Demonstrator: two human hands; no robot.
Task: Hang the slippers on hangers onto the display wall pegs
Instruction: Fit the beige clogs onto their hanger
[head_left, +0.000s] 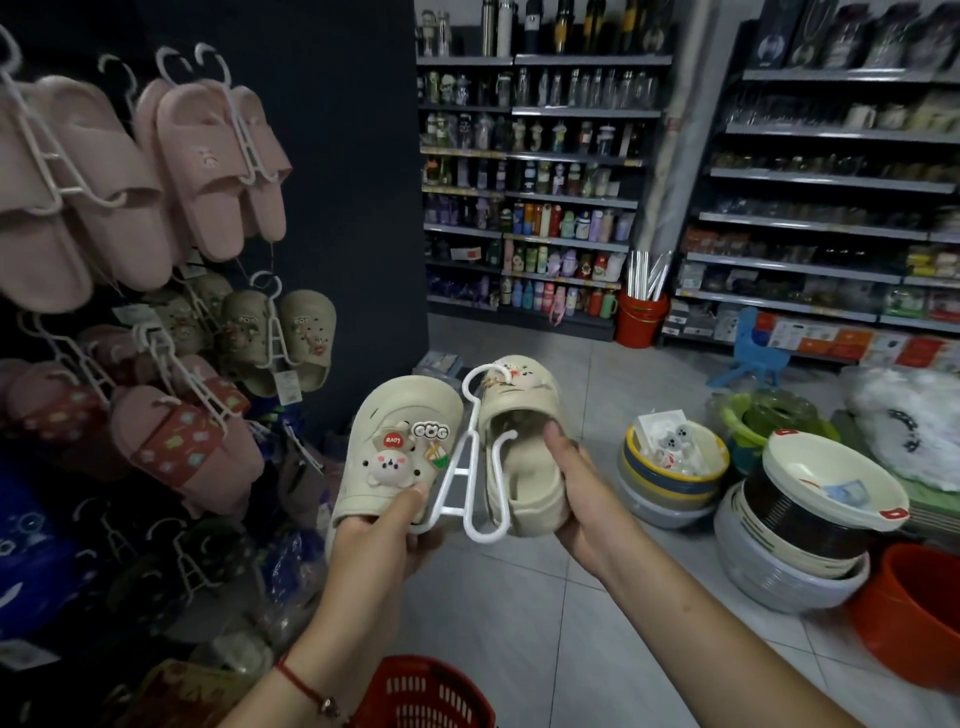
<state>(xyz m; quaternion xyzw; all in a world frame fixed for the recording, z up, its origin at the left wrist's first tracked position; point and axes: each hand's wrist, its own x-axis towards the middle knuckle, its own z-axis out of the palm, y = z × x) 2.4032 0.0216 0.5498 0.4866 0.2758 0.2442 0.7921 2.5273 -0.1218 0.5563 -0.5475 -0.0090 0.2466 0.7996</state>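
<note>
Two cream slippers with cartoon charms sit either side of a white plastic hanger (470, 457) at mid-frame. My left hand (387, 535) grips the left slipper (397, 447) by its heel end, thumb on top near the hanger's lower bar. My right hand (576, 493) holds the right slipper (522, 457), thumb inside its opening. The hanger's hook points up between them. The dark display wall (332, 156) on the left carries hung pairs: pink slippers (208, 161) high up, beige charm slippers (275, 338) in the middle, and rose patterned ones (176, 441) lower.
A red shopping basket (426, 693) sits below my arms. Stacked bowls and basins (810, 525) and an orange tub (909, 613) crowd the floor at right. Shelves of bottles (540, 208) stand behind, with an orange bucket (641, 317) and a blue stool (753, 353).
</note>
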